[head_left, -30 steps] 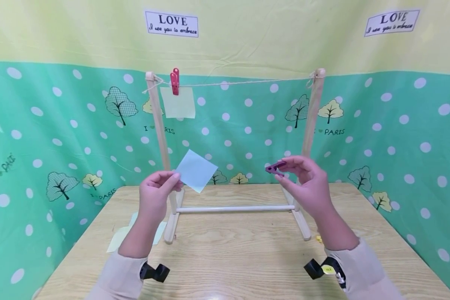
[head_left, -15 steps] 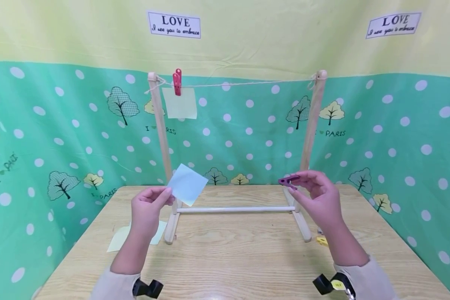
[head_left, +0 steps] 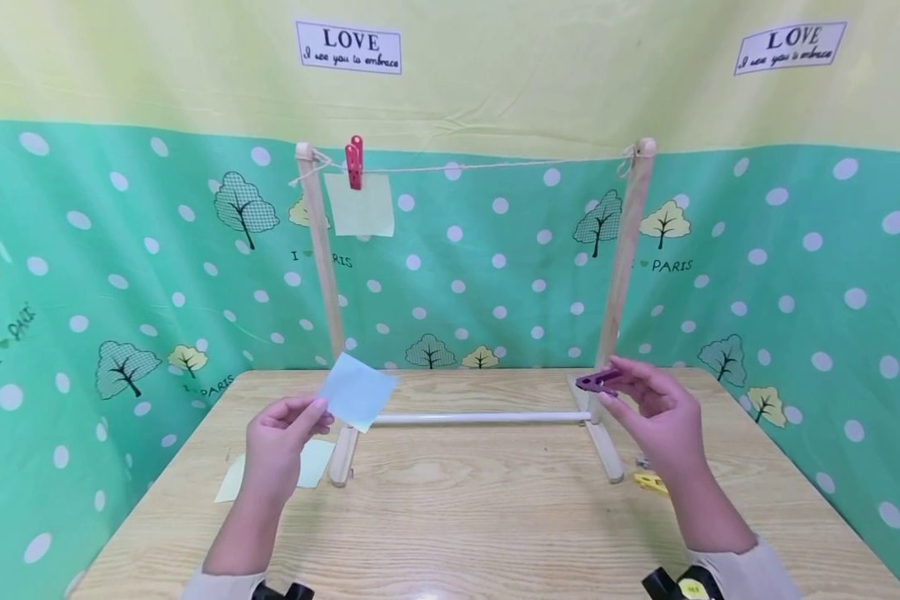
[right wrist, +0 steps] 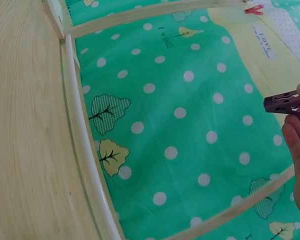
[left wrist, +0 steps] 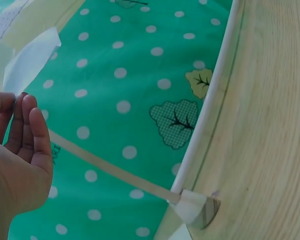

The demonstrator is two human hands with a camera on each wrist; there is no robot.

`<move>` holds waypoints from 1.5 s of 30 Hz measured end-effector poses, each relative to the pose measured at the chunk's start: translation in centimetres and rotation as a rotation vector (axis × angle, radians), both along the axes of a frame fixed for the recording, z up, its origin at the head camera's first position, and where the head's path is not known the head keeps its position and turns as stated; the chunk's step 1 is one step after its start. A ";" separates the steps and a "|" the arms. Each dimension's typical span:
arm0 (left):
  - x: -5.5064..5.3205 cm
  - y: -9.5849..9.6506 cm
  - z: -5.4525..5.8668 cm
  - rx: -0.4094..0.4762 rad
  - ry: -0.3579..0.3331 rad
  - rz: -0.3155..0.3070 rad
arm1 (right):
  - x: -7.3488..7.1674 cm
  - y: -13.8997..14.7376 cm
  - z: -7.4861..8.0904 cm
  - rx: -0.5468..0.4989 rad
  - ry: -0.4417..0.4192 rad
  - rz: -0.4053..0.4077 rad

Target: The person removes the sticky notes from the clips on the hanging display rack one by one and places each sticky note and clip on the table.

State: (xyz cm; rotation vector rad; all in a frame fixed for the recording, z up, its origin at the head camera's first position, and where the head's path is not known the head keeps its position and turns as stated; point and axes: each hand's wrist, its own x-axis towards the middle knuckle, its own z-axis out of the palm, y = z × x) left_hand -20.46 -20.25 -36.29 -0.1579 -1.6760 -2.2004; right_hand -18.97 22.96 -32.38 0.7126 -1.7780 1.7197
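My left hand (head_left: 281,442) pinches a light blue square of paper (head_left: 357,392) by its left corner, in front of the rack's left post. In the left wrist view the same paper (left wrist: 32,60) stands up from the fingertips. My right hand (head_left: 660,417) holds a purple clothespin (head_left: 598,381) between thumb and fingers, near the foot of the right post; in the right wrist view the clothespin (right wrist: 285,103) points left. A string (head_left: 495,165) runs between the posts. From its left end hangs a pale yellow paper (head_left: 362,208), held by a red clothespin (head_left: 354,162).
The wooden rack has a left post (head_left: 321,250), a right post (head_left: 625,258) and a white crossbar (head_left: 480,417). More paper sheets (head_left: 315,463) lie on the table (head_left: 465,517), partly behind my left forearm. A yellow clothespin (head_left: 650,482) and a small grey item (head_left: 642,462) lie by the right foot.
Both hands have come down and moved apart, the left with the blue paper leftward, the right with the purple clothespin rightward. The yellow clothespin on the table shows more now.
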 end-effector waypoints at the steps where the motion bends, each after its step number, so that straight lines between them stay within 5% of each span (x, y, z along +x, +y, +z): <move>1: 0.1 -0.3 -0.1 0.002 -0.003 -0.007 | 0.1 0.3 -0.2 0.004 -0.013 -0.015; 8: 0.7 -2.4 -1.1 -0.029 -0.036 -0.006 | 0.7 2.4 -1.3 -0.016 -0.158 -0.116; 22: 1.2 -5.9 -1.9 -0.050 -0.088 0.092 | 1.3 5.9 -2.4 -0.111 -0.226 -0.169; 28: 1.5 -7.8 -2.1 -0.017 -0.078 0.073 | 1.6 7.6 -3.3 -0.105 -0.297 -0.150; 36: 2.0 -10.4 -2.6 0.165 -0.046 -0.036 | 1.7 9.5 -4.4 -0.049 -0.361 -0.179; 45: 2.0 -13.2 -4.3 0.170 -0.094 0.091 | 1.6 11.7 -5.5 0.075 -0.417 -0.259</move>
